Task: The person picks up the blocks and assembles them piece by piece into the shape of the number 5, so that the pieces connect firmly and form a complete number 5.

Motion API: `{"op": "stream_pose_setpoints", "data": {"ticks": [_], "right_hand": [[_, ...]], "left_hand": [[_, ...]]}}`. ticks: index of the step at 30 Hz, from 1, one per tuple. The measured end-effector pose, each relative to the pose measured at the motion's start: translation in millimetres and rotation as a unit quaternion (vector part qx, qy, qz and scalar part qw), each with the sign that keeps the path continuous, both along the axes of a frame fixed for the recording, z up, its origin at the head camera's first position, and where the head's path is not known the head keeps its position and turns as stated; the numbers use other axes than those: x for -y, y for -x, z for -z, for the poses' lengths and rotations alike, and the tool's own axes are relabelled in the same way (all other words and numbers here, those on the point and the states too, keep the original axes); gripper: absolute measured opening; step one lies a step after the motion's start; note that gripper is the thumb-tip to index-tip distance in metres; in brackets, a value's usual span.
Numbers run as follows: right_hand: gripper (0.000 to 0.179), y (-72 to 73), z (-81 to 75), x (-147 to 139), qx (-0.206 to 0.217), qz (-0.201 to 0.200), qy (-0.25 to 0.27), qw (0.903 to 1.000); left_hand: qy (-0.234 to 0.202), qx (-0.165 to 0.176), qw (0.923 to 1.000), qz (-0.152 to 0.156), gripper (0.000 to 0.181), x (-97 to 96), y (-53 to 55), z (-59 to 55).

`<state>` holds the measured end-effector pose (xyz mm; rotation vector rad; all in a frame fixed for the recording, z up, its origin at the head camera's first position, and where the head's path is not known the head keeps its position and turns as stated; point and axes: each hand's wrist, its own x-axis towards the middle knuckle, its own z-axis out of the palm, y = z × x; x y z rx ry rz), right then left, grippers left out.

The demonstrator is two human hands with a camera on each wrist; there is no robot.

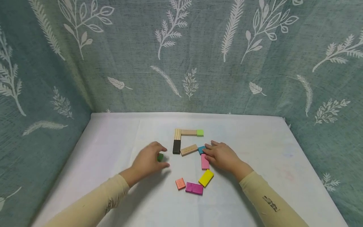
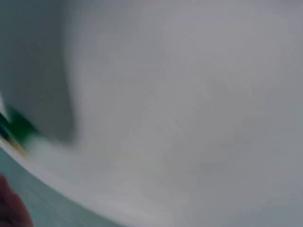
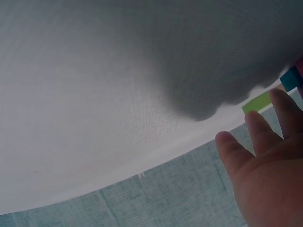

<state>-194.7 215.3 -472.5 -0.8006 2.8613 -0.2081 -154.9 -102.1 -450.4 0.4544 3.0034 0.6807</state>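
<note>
On the left, my left hand (image 1: 147, 159) is spread, thumb and fingers apart. A dark green block (image 1: 160, 157) shows in the gap between them, partly hidden by the hand. That green block (image 2: 21, 128) is blurred at the edge of the left wrist view. My right hand (image 1: 222, 156) has its fingers stretched over a blue block (image 1: 201, 150), partly covering it, and a fingertip overlaps the pink block (image 1: 205, 162) below. In the right wrist view its fingers extend separately, with the blue block (image 3: 291, 79) beyond them.
A winding line of blocks lies on the white cloth: light green (image 1: 200, 133), plain wood (image 1: 188, 132), striped wood (image 1: 177, 134), black (image 1: 176, 147), tan wood (image 1: 188, 150), yellow (image 1: 206, 178), magenta (image 1: 194, 188) and orange (image 1: 180, 183). A patterned green curtain (image 1: 204, 78) stands behind.
</note>
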Motion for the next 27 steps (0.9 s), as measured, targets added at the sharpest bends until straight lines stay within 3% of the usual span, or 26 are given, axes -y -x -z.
{"op": "stream_pose_setpoints", "data": {"ticks": [2, 4, 9, 15, 19, 22, 25, 27], "right_hand": [[0.046, -0.5, 0.0, 0, 0.005, 0.003, 0.000, 1.0000], [0.046, -1.0, 0.9, 1, 0.009, 0.006, -0.001, 0.9999], [0.045, -2.1, 2.6, 1, 0.006, 0.006, 0.002, 1.0000], [0.045, -4.4, 1.7, 2, 0.012, 0.009, 0.012, 0.9998], [0.045, -4.3, 1.6, 2, 0.003, 0.006, 0.010, 0.9999], [0.045, -3.8, 0.8, 1, -0.001, 0.005, 0.009, 0.9999], [0.045, -3.4, -0.5, 2, 0.001, 0.007, 0.011, 0.9999], [0.045, -2.9, -1.3, 3, 0.003, 0.009, 0.010, 0.9999]], "left_hand": [[0.035, -0.016, 0.9992, -0.011, 0.065, 17.7, 12.8, -1.3], [0.055, 0.000, 0.9985, 0.006, 0.073, 33.6, 21.9, 1.3], [-0.004, 0.111, 0.9904, 0.082, 0.091, 54.4, 35.3, 15.9], [-0.043, 0.154, 0.9792, 0.125, 0.095, 62.3, 41.2, 30.7], [-0.059, 0.144, 0.9781, 0.139, 0.084, 64.5, 43.1, 37.9], [-0.063, 0.106, 0.9832, 0.135, 0.067, 63.6, 42.9, 43.0], [-0.068, 0.073, 0.9893, 0.107, 0.055, 60.0, 41.6, 44.6], [-0.083, 0.071, 0.9912, 0.075, 0.051, 54.5, 38.6, 42.3]]}}
